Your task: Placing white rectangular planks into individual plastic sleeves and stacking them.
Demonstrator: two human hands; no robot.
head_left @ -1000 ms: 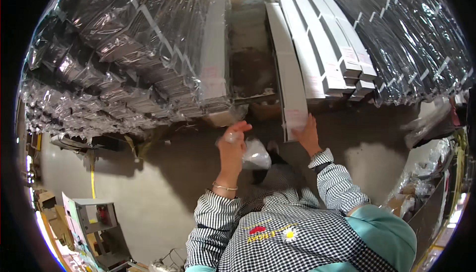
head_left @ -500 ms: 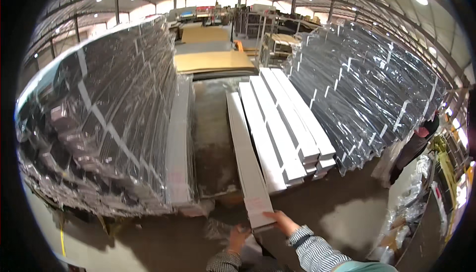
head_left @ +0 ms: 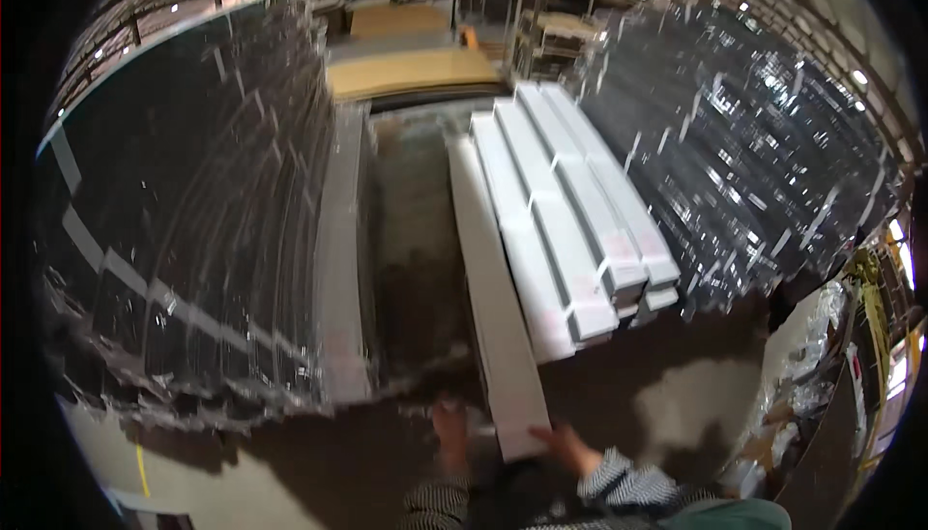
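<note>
A long, narrow white carton (head_left: 498, 308) lies lengthwise before me, its near end sticking out toward my body. At the right edge of that end, my right hand (head_left: 568, 447) is closed on it, with fingertips on the top face. My left hand (head_left: 450, 431) is raised just left of the same end, with a small gap between them. Motion smears its fingers, so their shape is unclear. Right of the carton, more long white cartons (head_left: 565, 211) are stacked in stepped rows, with pale straps or bands across them.
A tall stack wrapped in clear film (head_left: 213, 211) rises on the left, another dark wrapped stack (head_left: 744, 143) on the right. Between them is a dark flat surface (head_left: 416, 240). Tan sheets (head_left: 411, 73) lie behind. Crumpled plastic film (head_left: 807, 375) lies at the right.
The view has tipped downward and blurred. My right hand stays on the carton, whose near end sits slightly lower and further right. My left hand has moved up and away from the carton's end.
</note>
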